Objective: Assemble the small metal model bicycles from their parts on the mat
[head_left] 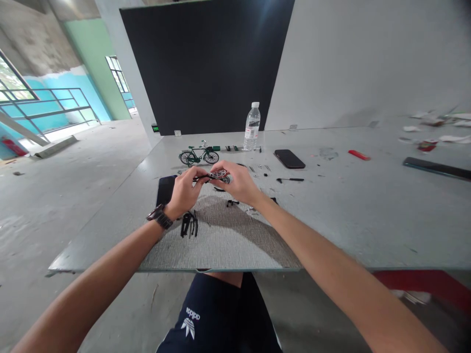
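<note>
Above the grey mat my left hand (pixel 187 190) pinches one end of a small dark model bicycle part (pixel 208 177). My right hand (pixel 238 182) is closed at its other end, with a small silver slatted piece (pixel 218 173) showing by the fingertips. Fingers hide how the two pieces meet. A small spoked wheel (pixel 225 180) shows just under the right fingers; whether it is held or lies on the table I cannot tell. Behind the hands stands a green model bicycle (pixel 199 155). Black parts (pixel 189 224) lie near my left wrist, and another small black part (pixel 232 203) lies below my right hand.
A dark phone-like slab (pixel 166 190) lies beside my left hand. Further back stand a clear water bottle (pixel 252 126) and a black panel (pixel 206 66). To the right lie a phone (pixel 289 159), a black tool (pixel 290 180), a red object (pixel 359 155) and several tiny parts.
</note>
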`<state>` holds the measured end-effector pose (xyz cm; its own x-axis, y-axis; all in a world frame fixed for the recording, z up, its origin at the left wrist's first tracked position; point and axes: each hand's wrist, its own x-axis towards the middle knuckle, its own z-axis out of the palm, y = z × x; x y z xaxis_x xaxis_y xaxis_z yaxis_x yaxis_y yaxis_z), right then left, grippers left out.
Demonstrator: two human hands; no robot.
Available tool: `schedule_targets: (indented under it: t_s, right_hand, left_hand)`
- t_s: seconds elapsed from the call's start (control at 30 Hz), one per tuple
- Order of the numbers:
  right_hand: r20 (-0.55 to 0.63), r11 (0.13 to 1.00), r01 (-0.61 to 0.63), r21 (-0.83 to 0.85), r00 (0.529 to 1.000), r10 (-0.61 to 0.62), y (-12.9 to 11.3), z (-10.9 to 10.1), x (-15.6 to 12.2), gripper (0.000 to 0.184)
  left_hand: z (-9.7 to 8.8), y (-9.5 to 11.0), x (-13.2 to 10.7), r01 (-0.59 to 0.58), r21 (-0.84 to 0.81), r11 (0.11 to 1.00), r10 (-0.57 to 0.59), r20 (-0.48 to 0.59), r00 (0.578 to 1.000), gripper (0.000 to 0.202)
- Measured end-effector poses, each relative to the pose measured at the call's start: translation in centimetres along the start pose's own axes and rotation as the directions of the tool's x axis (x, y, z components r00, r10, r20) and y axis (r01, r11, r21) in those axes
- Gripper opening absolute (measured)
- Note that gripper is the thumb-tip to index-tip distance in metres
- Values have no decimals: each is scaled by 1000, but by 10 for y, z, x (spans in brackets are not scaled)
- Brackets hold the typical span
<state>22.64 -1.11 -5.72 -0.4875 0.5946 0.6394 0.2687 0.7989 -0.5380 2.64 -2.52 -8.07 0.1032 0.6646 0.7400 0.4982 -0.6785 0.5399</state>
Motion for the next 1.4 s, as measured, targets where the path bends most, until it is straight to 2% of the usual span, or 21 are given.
schedule_targets:
  t_s: [0.1,0.3,0.5,0.63,0.73,0.8,0.87,0.93,0.97,1.03,1.1,1.17,1.3,1.4]
  right_hand:
    - [1,998,46,-52,999,-46,0,-1,0,17]
    - [24,982,35,-187,999,-31,5,-1,-3,20]
    - [44,947,149,-284,989,-143,8,0,-5,26]
    - [39,929,164,-331,986,-160,5,-1,-5,27]
    - [12,917,163,-365,985,-171,3,-2,-5,28]
    - [-14,909,145,-390,987,-163,2,-2,-5,28]
    - [-51,902,109,-418,988,-144,2,-3,-5,27]
    - [-95,894,83,-441,986,-138,2,-5,-5,27]
    - [-111,890,79,-448,983,-143,2,-5,-5,27]
    - [-128,885,85,-458,979,-161,3,-6,-5,28]
    - [-113,882,95,-461,980,-165,5,-5,-6,29]
    - [-77,885,109,-453,984,-161,6,-4,-7,30]
    - [3,881,164,-444,983,-182,6,-3,-8,30]
    - [31,852,208,-480,975,-220,5,-1,-7,30]
  left_hand:
    - [-1,-3,0,-56,66,996,56,14,998,8]
    - [-5,-10,0,-122,87,989,118,52,992,5]
    - [-8,-10,0,-176,55,983,173,51,984,2]
    - [-9,-4,0,-98,16,995,98,5,995,12]
    - [-9,1,1,-14,-62,998,13,-19,1000,31]
    - [-8,2,2,37,-165,986,-38,-4,999,47]
    - [-6,3,4,122,-334,935,-124,15,992,60]
    - [-4,2,6,270,-531,803,-279,65,958,69]
    - [-4,2,7,360,-611,705,-364,123,923,72]
    - [-4,2,10,533,-682,501,-482,291,826,75]
    - [-5,2,13,645,-668,370,-518,428,740,71]
    - [-7,2,15,700,-647,302,-539,490,685,62]
    - [-9,5,16,748,-631,207,-618,508,600,32]
    - [-8,9,16,760,-620,195,-643,504,576,16]
